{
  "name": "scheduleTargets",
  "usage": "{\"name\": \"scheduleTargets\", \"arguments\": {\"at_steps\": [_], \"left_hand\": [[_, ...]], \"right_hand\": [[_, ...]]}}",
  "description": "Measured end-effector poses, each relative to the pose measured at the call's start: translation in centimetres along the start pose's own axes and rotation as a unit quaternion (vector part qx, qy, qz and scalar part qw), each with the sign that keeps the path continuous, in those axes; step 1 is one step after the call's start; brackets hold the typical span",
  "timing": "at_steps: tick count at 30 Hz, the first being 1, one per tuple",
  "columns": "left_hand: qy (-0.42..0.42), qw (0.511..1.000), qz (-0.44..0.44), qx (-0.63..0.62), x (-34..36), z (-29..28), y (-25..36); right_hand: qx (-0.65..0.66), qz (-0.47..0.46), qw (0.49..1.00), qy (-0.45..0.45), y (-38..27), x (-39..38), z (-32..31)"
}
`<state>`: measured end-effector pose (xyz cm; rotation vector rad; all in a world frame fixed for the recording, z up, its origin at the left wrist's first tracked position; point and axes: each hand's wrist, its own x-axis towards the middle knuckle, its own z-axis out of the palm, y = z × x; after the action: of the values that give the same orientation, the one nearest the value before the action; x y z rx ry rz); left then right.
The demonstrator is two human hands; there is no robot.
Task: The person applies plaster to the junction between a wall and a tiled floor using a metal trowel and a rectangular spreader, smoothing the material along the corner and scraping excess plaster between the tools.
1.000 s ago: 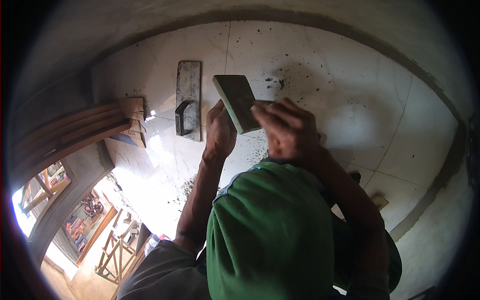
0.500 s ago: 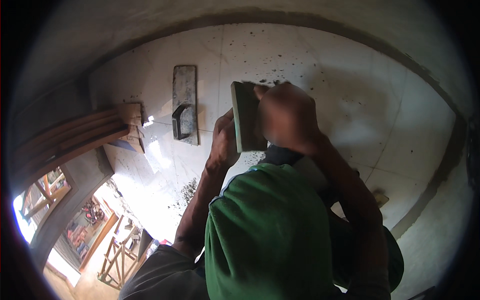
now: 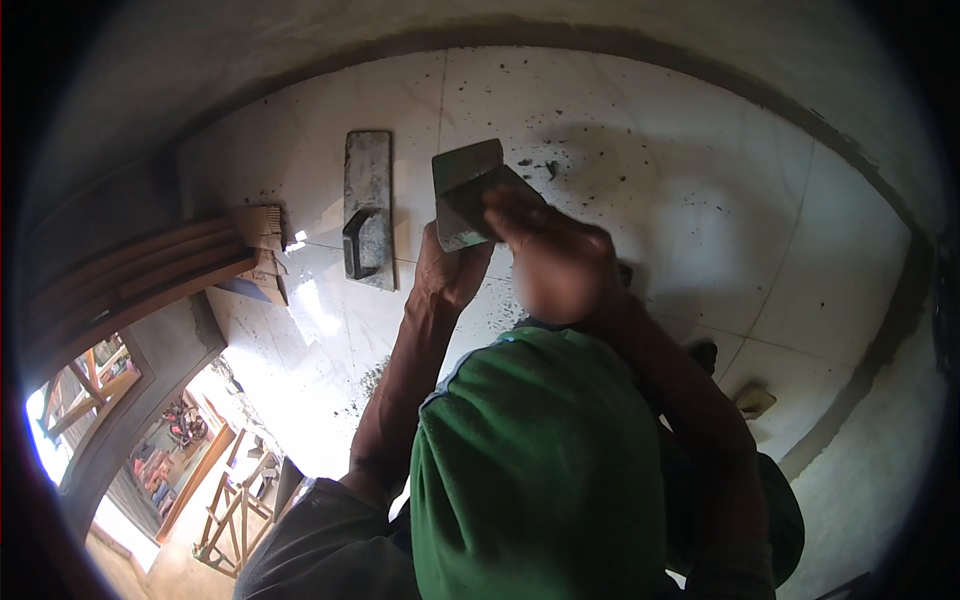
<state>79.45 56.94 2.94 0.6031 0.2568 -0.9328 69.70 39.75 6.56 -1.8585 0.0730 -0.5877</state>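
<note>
In front of me my left hand point(image 3: 452, 270) grips a flat, grey-green rectangular board point(image 3: 467, 155) from below, tilted above the tiles. My right hand point(image 3: 560, 255), partly blurred, is closed on a dark, flat, straight-edged blade point(image 3: 478, 200) lying across the board's face. Its handle is hidden in my fingers. To the left on the floor rests a long plastering float point(image 3: 370, 185) with a black handle, face down and apart from both hands.
Dark crumbs point(image 3: 545, 165) lie scattered over white floor tiles point(image 3: 720, 200). Stacked brown boards point(image 3: 150, 262) stand at the left by a doorway. A small yellowish block point(image 3: 754, 401) sits right of my right forearm. Grey walls border the floor.
The board has tilted so its face shows more, and it has shifted slightly left and up. My right hand has moved down and left, bringing the blade into view across the board.
</note>
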Motion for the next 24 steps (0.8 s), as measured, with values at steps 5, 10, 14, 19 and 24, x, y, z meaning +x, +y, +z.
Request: {"name": "scheduleTargets", "arguments": {"at_steps": [5,10,14,19,24], "left_hand": [[0.066,0.998,0.005,-0.019,0.4,-1.1,1.4],[0.103,0.990,0.096,0.019,1.1,-0.3,3.7],[0.128,0.780,0.085,0.606,-0.8,-1.1,4.0],[0.108,0.982,-0.104,0.114,-0.6,2.8,0.1],[0.109,0.968,-0.139,0.176,0.0,4.5,-1.5]], "right_hand": [[-0.003,-0.017,1.000,-0.004,1.3,-1.6,0.5],[0.011,0.054,0.997,-0.044,2.8,-3.6,-1.9],[0.060,0.278,0.942,0.176,1.7,1.9,-2.7],[0.405,0.446,0.764,0.229,4.9,2.3,-3.2],[0.378,0.435,0.774,0.260,7.3,-1.3,-0.2]]}}
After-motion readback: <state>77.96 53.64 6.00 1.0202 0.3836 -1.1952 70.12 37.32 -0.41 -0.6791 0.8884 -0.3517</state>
